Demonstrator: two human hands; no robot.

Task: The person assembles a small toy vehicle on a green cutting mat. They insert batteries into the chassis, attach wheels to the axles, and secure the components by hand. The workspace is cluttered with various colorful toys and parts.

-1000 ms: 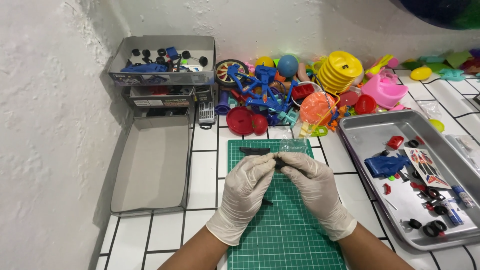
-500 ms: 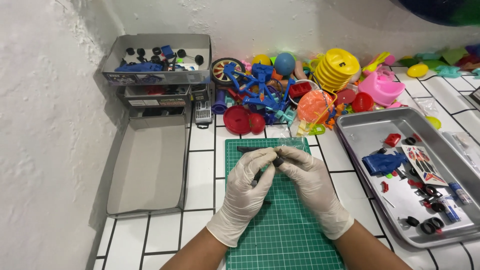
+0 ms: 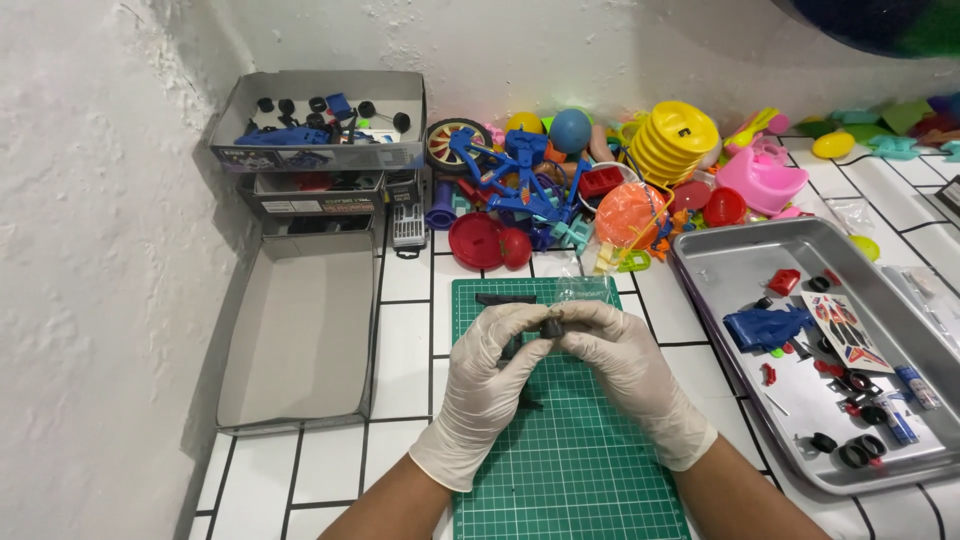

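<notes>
A small black plastic part (image 3: 551,327) is being pinched between the fingertips of the gloved left hand (image 3: 487,385) and the gloved right hand (image 3: 625,375), both closed on it from opposite sides. It is being held just above the far half of the green gridded cutting mat (image 3: 570,470), which is lying on the white tiled counter (image 3: 400,350) near its front edge. A thin black strip (image 3: 505,299) is lying at the mat's far edge, beside a clear plastic bag (image 3: 583,290). A shallow steel tray (image 3: 740,270) with a blue toy car body (image 3: 765,327), black wheels and a sticker sheet is being kept towards the counter's right edge. An empty grey cardboard box lid (image 3: 300,335) is lying at the left edge, and a heap of colourful plastic toys (image 3: 600,180) is piled along the back wall.
</notes>
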